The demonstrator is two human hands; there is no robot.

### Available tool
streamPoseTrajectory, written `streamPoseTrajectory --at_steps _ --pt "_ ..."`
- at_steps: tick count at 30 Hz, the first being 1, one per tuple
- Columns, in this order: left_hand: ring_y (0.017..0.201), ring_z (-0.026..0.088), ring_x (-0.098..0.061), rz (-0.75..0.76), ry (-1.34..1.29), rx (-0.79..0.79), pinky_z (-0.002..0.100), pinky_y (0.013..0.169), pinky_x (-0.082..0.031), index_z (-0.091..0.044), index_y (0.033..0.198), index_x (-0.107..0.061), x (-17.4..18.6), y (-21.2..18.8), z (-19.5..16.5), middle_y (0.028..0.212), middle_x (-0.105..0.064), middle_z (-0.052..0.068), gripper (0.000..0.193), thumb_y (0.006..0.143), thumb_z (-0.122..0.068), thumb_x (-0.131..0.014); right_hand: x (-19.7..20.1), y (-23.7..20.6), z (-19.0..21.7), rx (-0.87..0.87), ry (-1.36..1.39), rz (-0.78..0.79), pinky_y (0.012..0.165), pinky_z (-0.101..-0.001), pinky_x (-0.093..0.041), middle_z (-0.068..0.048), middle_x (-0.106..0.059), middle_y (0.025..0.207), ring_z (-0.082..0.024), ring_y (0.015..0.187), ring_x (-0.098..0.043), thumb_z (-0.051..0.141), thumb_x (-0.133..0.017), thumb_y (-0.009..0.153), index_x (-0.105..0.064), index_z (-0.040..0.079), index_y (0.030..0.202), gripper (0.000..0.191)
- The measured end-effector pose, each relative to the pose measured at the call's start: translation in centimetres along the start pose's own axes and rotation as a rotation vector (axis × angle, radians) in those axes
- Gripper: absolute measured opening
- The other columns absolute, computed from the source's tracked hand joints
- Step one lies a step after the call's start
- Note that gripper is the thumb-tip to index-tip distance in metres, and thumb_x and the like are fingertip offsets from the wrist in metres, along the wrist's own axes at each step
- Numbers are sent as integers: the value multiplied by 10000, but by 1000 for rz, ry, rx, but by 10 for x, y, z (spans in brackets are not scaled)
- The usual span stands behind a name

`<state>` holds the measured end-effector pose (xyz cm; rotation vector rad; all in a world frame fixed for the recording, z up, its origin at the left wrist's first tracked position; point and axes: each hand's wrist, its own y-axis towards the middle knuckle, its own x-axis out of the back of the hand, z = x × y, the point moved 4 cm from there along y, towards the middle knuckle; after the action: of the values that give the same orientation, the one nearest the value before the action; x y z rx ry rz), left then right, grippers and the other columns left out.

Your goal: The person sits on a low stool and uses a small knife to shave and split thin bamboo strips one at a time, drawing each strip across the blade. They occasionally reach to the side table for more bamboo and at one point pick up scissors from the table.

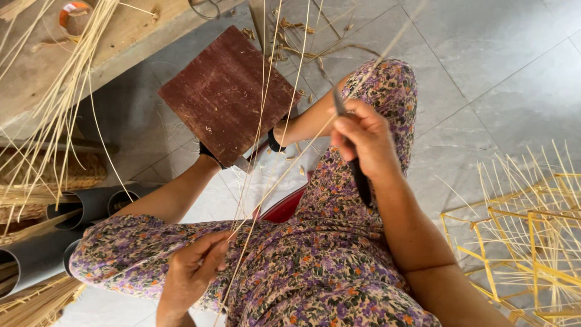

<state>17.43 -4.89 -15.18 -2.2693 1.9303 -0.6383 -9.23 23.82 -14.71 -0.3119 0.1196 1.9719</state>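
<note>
Bamboo slivers were being pared with a blade over a flowered lap.

The right hand [363, 140] had its fingers [348, 130] pressed together around a dark-handled, narrow-bladed knife [357, 163], whose edge met a long, pale, thin bamboo strip [284, 175]; lower down, the left hand [192, 266] pinched that same strip between thumb and fingers [212, 257]. As I judged it, the blade could have slipped along the springy strip toward the left fingers or the knee, or the strip could have snapped. Beyond the fingers lay a worn reddish-brown square wooden board [227, 94] on the grey tiled floor [496, 72]. Grey plastic pipes [91, 203] holding more strips stood left of the left fingers, and a yellow bamboo lattice frame [523, 236] lay right of the right fingers, crowding that elbow.
</note>
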Motion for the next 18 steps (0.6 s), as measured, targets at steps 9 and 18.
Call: streamPoseTrajectory --at_steps 9,18 --pt "543 24 -511 -75 42 -174 203 461 -406 -25 1122 -781 -14 4 8 625 -634 -13 202 948 -37 -679 -8 -3 -6 -113 -18 21 386 -196 -343 -32 -640 697 -44 459 -484 145 -634 1014 -668 62 1182 190" --pt "466 51 -457 43 -135 122 242 401 -340 -3 1107 -798 44 -47 83 552 -569 10 227 935 -57 -660 101 8 17 99 37 -309 412 -230 -370 -36 -634 770 -67 493 -495 113 -679 1040 -665 56 1208 178"
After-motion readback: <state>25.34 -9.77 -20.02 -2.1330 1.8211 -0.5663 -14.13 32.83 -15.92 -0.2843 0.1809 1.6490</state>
